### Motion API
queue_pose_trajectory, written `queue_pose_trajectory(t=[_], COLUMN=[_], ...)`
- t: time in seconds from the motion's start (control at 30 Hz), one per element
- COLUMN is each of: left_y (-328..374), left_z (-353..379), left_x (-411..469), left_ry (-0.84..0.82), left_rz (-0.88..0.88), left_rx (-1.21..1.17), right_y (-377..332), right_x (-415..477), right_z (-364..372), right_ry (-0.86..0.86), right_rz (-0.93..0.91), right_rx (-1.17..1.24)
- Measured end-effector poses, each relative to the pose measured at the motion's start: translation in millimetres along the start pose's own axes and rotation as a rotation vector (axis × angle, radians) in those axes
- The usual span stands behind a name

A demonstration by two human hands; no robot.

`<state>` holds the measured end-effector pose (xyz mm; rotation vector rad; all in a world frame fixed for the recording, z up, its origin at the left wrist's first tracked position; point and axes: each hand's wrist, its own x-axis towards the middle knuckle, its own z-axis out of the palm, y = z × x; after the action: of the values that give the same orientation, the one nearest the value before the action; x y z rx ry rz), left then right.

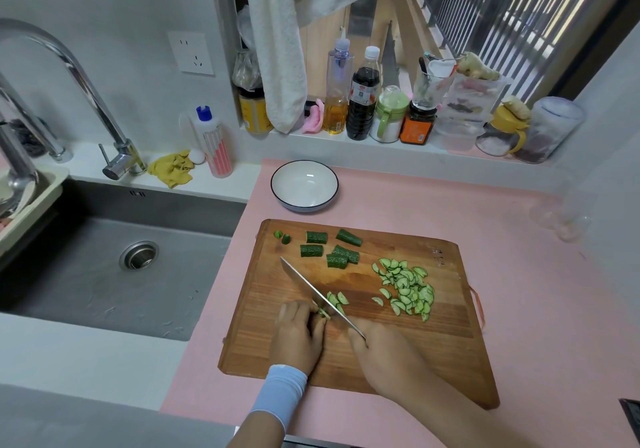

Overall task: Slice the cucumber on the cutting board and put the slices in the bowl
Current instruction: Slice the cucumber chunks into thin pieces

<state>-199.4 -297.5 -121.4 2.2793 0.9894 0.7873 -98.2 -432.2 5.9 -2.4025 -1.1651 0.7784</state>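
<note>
A bare strip of pink counter (450, 202) lies between the cutting board (398, 350) and the bowl (304, 188) at upper centre, and more bare counter runs down the board's right side. Cucumber chunks (316, 237) lie scattered along the board's top edge, across the straight path from mid-board to the bowl. The heap of slices (407, 286) fills the right-centre, with bare wood below and to its right. The knife (306, 283) slants across the left-centre (the right hand (384, 354) grips it, the left hand (298, 333) holds a cucumber piece (323, 312) against the blade). Just left of the board the sink (104, 274) drops away. Above the bowl, bottles (362, 101) crowd the sill and a towel (277, 49) hangs down.
</note>
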Motion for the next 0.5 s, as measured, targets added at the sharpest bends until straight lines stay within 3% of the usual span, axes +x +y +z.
queue_pose_trajectory(t=[0.23,0.4,0.5], left_y=[-2.6,8.3,13.6], left_z=[5.0,-8.4,-29.5], left_x=[11.2,27.1,35.9], left_ry=[-0.058,-0.250,-0.106], left_rz=[-0.015,-0.071,-0.204], left_rx=[0.010,-0.115,-0.278], right_y=[9.8,25.4,37.4], right_x=[2.5,3.0,3.5], right_z=[-10.9,-30.4,-42.1], right_ry=[0.044,0.128,0.175], right_rz=[0.019,0.006,-0.034], right_rx=[0.004,-0.074,-0.212])
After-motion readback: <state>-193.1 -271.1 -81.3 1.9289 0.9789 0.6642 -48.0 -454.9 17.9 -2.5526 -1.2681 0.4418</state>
